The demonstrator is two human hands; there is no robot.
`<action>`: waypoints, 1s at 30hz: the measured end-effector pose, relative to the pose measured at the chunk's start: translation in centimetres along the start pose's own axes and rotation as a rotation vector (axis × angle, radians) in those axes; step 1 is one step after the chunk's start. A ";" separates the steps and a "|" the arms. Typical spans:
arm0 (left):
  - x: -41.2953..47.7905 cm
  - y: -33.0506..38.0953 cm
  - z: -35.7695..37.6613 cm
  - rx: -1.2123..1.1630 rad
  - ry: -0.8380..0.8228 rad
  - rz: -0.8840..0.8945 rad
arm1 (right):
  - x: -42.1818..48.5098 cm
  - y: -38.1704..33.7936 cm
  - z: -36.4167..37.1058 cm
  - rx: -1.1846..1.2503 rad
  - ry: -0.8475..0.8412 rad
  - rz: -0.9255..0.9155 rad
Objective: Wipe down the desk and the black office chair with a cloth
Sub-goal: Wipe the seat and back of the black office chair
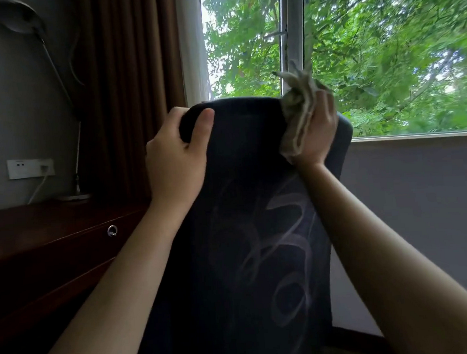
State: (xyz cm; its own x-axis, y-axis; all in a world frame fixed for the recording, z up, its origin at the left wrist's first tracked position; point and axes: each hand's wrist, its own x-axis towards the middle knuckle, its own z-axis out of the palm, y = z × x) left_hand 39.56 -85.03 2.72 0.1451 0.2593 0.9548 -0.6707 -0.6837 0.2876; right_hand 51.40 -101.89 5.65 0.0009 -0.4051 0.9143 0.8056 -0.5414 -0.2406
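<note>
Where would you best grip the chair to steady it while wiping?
Probably the top left corner of the chair, from behind: its edge is rounded, so fingers hook over it with the thumb on the back, as the left hand shows.

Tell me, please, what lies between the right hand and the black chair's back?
The head view shows the crumpled cloth there; the right hand holds it against the upper edge of the chair back.

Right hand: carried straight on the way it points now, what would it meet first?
The right hand, gripping the cloth against the top right corner of the chair back, points up and away. Beyond that edge nothing shows until the white window frame, probably first in line, though depth is unclear.
</note>
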 end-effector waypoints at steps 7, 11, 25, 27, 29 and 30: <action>-0.2 0.3 1.3 0.007 -0.002 0.010 | -0.3 0.8 -1.5 0.062 -0.006 0.257; -0.5 0.8 1.7 -0.023 0.002 -0.005 | -1.3 -5.1 0.2 0.074 -0.044 -0.024; -2.0 1.6 1.9 0.215 0.132 0.023 | -1.6 -7.2 0.8 0.151 0.027 -0.370; -2.0 1.6 2.1 0.263 0.115 0.052 | -0.5 -4.7 0.8 0.158 0.013 -0.274; -1.9 1.4 2.3 0.276 0.106 0.067 | 0.8 -1.7 0.7 0.162 -0.021 -0.143; -1.9 1.4 2.4 0.281 0.106 0.069 | 1.4 -0.1 0.5 0.155 -0.043 -0.067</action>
State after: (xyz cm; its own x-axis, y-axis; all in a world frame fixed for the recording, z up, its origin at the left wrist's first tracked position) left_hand 40.09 -88.10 1.45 0.0199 0.2650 0.9640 -0.4464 -0.8604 0.2458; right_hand 51.62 -101.96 7.10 -0.0329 -0.3381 0.9405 0.8865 -0.4444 -0.1288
